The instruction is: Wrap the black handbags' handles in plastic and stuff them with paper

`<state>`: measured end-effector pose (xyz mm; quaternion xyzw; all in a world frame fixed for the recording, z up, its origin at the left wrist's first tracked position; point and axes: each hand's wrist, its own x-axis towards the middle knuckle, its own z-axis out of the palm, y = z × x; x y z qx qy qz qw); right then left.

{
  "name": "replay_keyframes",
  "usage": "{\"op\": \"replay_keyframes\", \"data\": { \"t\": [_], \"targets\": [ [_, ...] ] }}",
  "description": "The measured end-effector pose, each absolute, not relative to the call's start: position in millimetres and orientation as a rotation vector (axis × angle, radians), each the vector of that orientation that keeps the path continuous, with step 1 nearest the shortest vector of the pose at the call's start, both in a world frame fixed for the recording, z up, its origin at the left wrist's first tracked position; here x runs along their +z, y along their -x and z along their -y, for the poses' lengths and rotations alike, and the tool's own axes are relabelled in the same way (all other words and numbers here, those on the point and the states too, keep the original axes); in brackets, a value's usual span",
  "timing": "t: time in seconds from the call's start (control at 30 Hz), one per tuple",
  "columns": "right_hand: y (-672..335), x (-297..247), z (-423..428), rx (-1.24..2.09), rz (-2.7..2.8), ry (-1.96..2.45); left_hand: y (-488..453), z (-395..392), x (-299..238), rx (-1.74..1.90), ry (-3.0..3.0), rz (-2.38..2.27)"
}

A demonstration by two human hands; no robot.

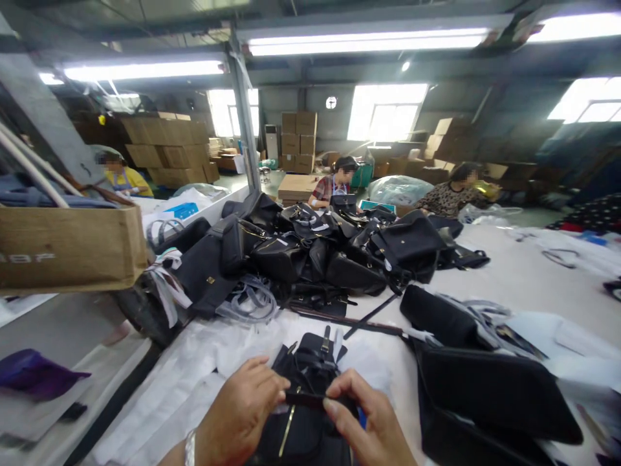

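Note:
A small black bag with a strap and gold-coloured fittings lies on white wrapping paper at the near edge of the table. My left hand pinches one end of a narrow black strap that runs across the bag. My right hand pinches the strap's other end between thumb and forefinger. Both hands are closed on it. A bracelet shows on my left wrist.
A big heap of black bags fills the table's middle. Another black bag lies at my right. A brown cardboard box stands at left. Three people sit at the far side, with stacked cartons behind.

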<state>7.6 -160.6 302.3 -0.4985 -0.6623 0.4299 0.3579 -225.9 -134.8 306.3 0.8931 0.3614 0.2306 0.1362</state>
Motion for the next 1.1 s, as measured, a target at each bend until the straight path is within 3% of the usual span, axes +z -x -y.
{"op": "replay_keyframes", "data": {
  "t": [0.2,0.43,0.93,1.1],
  "targets": [
    [-6.7,275.6,158.7,1.167,1.629,1.233,213.8,127.7,282.2,0.644,-2.426,-1.144],
    [-20.1,264.4,153.6,1.565,1.349,1.061,212.4,122.5,266.4,0.481,-2.419,-1.103],
    [7.7,256.8,138.8,1.313,1.804,1.486,209.6,101.0,234.2,0.598,-2.417,-0.941],
    [16.0,240.2,129.8,1.348,1.867,1.409,199.6,102.7,235.2,0.627,-2.370,-0.799]
  ]
}}
